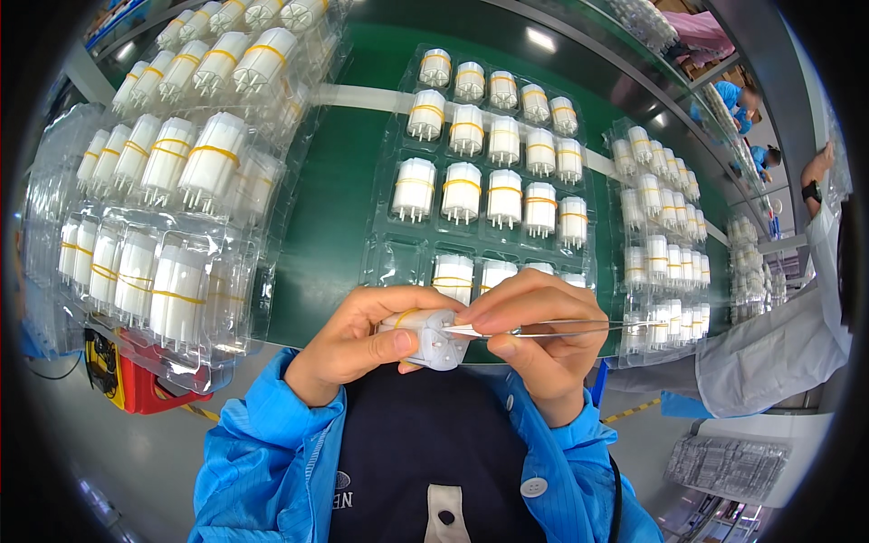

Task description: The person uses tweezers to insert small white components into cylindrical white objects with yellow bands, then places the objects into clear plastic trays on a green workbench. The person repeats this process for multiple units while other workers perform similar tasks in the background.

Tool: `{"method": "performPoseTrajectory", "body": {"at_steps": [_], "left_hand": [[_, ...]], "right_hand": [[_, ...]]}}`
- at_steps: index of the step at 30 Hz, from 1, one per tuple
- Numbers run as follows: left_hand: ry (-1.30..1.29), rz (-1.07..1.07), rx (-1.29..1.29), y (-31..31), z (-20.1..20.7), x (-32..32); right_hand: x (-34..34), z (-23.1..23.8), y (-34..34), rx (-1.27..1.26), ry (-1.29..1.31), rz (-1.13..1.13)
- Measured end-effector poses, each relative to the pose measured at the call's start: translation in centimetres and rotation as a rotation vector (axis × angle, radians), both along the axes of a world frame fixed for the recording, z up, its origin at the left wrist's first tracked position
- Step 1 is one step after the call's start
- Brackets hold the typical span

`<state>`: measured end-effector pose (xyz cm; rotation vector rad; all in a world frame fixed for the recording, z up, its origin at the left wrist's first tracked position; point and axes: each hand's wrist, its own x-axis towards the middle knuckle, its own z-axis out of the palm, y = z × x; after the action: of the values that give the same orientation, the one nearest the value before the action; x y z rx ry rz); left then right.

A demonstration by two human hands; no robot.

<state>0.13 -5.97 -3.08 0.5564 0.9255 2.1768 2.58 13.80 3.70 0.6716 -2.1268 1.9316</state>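
Note:
Close to my body, my left hand [348, 346] is wrapped round a white cylindrical part [439, 351] with a yellow band, its end face turned to the right. Thin metal tweezers [584, 328] are pinched between the thumb and fingers of my right hand [548, 330]. Their joined end points right, and the other end reaches that face, where my fingers partly hide it. Just beyond my hands lies a clear plastic tray [396, 258] holding rows of similar white banded cylinders [462, 193] with short prongs.
Stacked clear trays [226, 357] of such cylinders rise at the left of the green table [330, 204]. More filled trays [625, 348] stand at the right. A red object [149, 380] is below the table at left. At far right, another person's arm [819, 167] shows.

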Motion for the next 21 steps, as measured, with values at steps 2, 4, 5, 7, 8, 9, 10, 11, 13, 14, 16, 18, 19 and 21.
{"method": "performPoseTrajectory", "body": {"at_steps": [2, 4, 5, 7, 8, 9, 10, 11, 13, 14, 16, 18, 19, 21], "left_hand": [[-0.002, 0.003, -0.002, -0.04, -0.02, 0.02], [-0.005, -0.001, 0.0, -0.07, 0.04, 0.03], [-0.007, -0.003, -0.002, -0.07, 0.07, 0.03], [-0.011, -0.007, -0.007, -0.03, 0.18, 0.02], [-0.014, -0.01, -0.011, -0.05, 0.19, 0.04], [-0.016, -0.014, -0.014, -0.1, 0.18, 0.06], [-0.019, -0.018, -0.018, -0.14, 0.17, 0.06], [-0.016, -0.02, -0.015, -0.16, 0.14, 0.04], [-0.01, -0.022, -0.011, -0.2, 0.0, 0.01], [-0.009, -0.019, -0.016, -0.23, 0.0, 0.04], [-0.008, -0.018, -0.027, -0.24, 0.12, 0.07], [0.001, -0.007, -0.048, -0.27, 0.13, 0.12], [0.005, 0.0, -0.059, -0.3, 0.13, 0.14], [0.002, 0.005, -0.09, -0.52, 0.26, 0.18]], "right_hand": [[0.08, 0.05, -0.06, 0.013, -0.006, -0.01], [0.1, -0.08, -0.02, -0.014, -0.007, 0.004], [0.12, -0.13, 0.01, -0.027, -0.008, 0.011], [0.06, -0.06, 0.1, -0.009, -0.006, 0.02], [0.04, -0.02, 0.12, 0.0, -0.005, 0.025], [0.04, 0.01, 0.11, -0.001, -0.011, 0.025], [0.05, 0.05, 0.09, -0.002, -0.016, 0.025], [0.05, 0.07, 0.08, -0.003, -0.022, 0.025], [0.15, -0.04, 0.04, 0.008, -0.012, 0.012], [0.22, -0.11, 0.02, 0.013, -0.008, 0.006], [0.4, -0.38, -0.13, -0.016, -0.021, -0.017], [0.42, -0.44, -0.2, -0.025, -0.026, -0.028], [0.38, -0.4, -0.2, -0.019, -0.023, -0.028], [0.36, -0.43, -0.23, -0.011, -0.021, -0.036]]}}
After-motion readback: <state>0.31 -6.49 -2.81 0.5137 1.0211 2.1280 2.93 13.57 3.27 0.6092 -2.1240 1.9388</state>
